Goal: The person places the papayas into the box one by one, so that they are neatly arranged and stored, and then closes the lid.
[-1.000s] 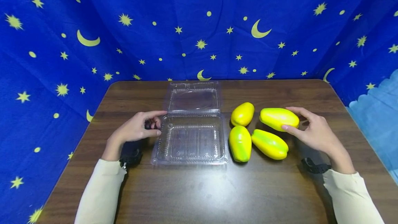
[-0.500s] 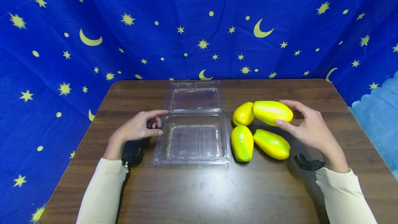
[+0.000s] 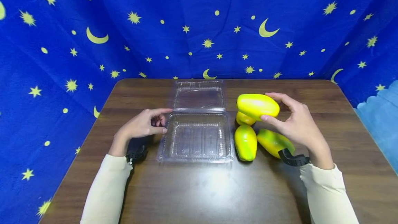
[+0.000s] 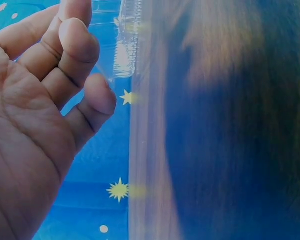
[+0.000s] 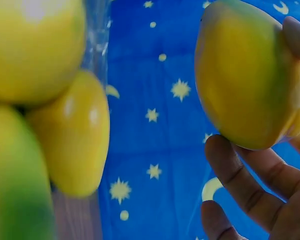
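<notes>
My right hand [image 3: 296, 122] grips a yellow-green papaya [image 3: 256, 104] between thumb and fingers, raised above the table. In the right wrist view the held papaya [image 5: 245, 75] hangs with fingertips around its end. Below it in the head view, another papaya [image 3: 244, 119] is partly hidden. Two more papayas lie nearer: one upright in view [image 3: 245, 143] and one slanted [image 3: 272, 142], partly behind the right wrist. My left hand [image 3: 141, 123] rests at the left edge of an open clear plastic clamshell container [image 3: 199, 160], index finger and thumb extended to its rim, other fingers bent.
The container's lid [image 3: 199, 96] lies folded back toward the far edge of the wooden table [image 3: 192, 193]. A blue curtain [image 3: 174, 40] with stars and moons surrounds the table. Black straps [image 3: 293, 158] sit on the wrists.
My right hand has lifted the papaya and carried it left, over the far papaya and toward the container. The left hand stays at the container's edge. The head view has shifted slightly.
</notes>
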`<state>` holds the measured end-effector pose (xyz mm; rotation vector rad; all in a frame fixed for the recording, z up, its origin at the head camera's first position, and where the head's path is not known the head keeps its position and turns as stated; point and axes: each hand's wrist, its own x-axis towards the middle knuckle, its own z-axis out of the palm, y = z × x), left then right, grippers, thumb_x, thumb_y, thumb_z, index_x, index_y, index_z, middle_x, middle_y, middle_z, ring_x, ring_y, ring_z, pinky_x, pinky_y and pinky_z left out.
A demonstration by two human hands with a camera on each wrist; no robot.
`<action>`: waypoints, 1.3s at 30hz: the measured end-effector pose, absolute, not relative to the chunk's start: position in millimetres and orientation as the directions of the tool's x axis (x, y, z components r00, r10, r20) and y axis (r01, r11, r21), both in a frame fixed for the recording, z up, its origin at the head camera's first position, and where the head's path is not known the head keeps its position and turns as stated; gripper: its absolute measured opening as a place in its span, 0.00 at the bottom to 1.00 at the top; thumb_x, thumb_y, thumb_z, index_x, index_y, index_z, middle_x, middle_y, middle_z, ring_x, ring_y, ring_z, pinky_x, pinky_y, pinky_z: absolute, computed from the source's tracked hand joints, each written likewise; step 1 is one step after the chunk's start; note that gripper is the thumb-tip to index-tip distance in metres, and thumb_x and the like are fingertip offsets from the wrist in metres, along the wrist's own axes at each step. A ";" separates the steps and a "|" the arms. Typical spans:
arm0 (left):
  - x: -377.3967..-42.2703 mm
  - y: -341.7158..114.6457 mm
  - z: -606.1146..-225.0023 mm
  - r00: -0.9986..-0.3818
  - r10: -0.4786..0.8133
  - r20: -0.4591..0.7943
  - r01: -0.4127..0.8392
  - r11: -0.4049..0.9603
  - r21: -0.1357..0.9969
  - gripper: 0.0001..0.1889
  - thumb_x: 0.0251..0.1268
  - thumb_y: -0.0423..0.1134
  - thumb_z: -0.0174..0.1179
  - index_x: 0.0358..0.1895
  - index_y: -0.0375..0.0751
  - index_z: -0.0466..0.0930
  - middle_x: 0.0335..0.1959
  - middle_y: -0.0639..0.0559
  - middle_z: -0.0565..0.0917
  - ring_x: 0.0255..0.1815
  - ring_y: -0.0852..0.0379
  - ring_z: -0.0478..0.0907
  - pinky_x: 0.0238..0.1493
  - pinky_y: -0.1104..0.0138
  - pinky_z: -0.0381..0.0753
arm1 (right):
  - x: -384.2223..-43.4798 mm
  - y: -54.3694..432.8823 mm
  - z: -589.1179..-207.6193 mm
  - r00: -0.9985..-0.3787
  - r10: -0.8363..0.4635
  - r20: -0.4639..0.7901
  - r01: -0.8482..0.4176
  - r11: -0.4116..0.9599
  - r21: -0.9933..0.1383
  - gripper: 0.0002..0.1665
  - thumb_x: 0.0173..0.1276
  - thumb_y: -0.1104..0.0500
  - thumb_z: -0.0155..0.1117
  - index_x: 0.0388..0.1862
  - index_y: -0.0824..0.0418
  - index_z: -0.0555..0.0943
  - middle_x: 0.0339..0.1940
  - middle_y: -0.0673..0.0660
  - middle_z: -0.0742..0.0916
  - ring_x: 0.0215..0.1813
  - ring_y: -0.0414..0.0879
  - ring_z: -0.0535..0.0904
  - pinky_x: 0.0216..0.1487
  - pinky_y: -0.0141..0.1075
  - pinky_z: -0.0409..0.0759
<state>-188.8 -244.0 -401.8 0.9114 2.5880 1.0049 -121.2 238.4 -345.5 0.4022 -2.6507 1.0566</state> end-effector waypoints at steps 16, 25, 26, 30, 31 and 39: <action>-188.9 -241.3 -399.0 -0.793 0.609 -0.004 0.452 0.592 0.668 0.36 0.58 0.43 0.73 0.72 0.48 0.71 0.32 0.58 0.80 0.31 0.58 0.75 0.36 0.67 0.75 | -130.1 165.4 -343.0 -0.906 -0.295 0.304 -0.424 0.610 -0.670 0.39 0.58 0.46 0.77 0.68 0.51 0.76 0.62 0.51 0.84 0.48 0.45 0.81 0.47 0.44 0.81; -188.7 -241.5 -398.4 -0.791 0.612 -0.009 0.453 0.595 0.664 0.36 0.58 0.42 0.73 0.71 0.47 0.72 0.31 0.57 0.80 0.31 0.57 0.74 0.36 0.66 0.75 | -127.4 131.3 -363.7 -0.889 -0.403 0.218 -0.433 0.582 -0.688 0.41 0.58 0.39 0.76 0.69 0.47 0.75 0.55 0.47 0.85 0.44 0.44 0.80 0.43 0.43 0.81; -189.0 -241.6 -398.7 -0.792 0.611 -0.014 0.452 0.601 0.660 0.36 0.58 0.42 0.73 0.71 0.47 0.71 0.31 0.57 0.80 0.31 0.57 0.74 0.36 0.67 0.75 | -126.3 128.4 -365.0 -0.884 -0.416 0.213 -0.437 0.575 -0.692 0.41 0.58 0.39 0.76 0.69 0.46 0.74 0.56 0.46 0.85 0.45 0.44 0.80 0.43 0.44 0.81; -189.9 -240.0 -398.9 -0.793 0.608 -0.030 0.447 0.615 0.650 0.36 0.59 0.44 0.72 0.72 0.48 0.71 0.32 0.57 0.80 0.31 0.57 0.74 0.35 0.68 0.74 | -122.1 120.2 -371.3 -0.873 -0.439 0.214 -0.453 0.563 -0.691 0.42 0.57 0.40 0.77 0.69 0.48 0.75 0.58 0.46 0.84 0.47 0.43 0.80 0.48 0.47 0.82; -190.3 -239.8 -399.0 -0.793 0.609 -0.031 0.448 0.616 0.648 0.36 0.59 0.44 0.72 0.72 0.48 0.71 0.32 0.57 0.80 0.31 0.57 0.74 0.35 0.68 0.74 | -121.1 118.1 -372.2 -0.869 -0.445 0.216 -0.459 0.561 -0.689 0.42 0.57 0.41 0.77 0.69 0.49 0.75 0.59 0.46 0.84 0.47 0.42 0.80 0.49 0.47 0.82; -187.6 -241.9 -397.1 -0.799 0.601 -0.027 0.446 0.622 0.644 0.36 0.58 0.43 0.73 0.71 0.47 0.72 0.31 0.58 0.80 0.30 0.57 0.74 0.34 0.68 0.74 | -114.1 97.8 -383.9 -0.836 -0.499 0.229 -0.511 0.557 -0.654 0.42 0.57 0.39 0.76 0.68 0.51 0.76 0.61 0.46 0.84 0.51 0.40 0.81 0.52 0.43 0.82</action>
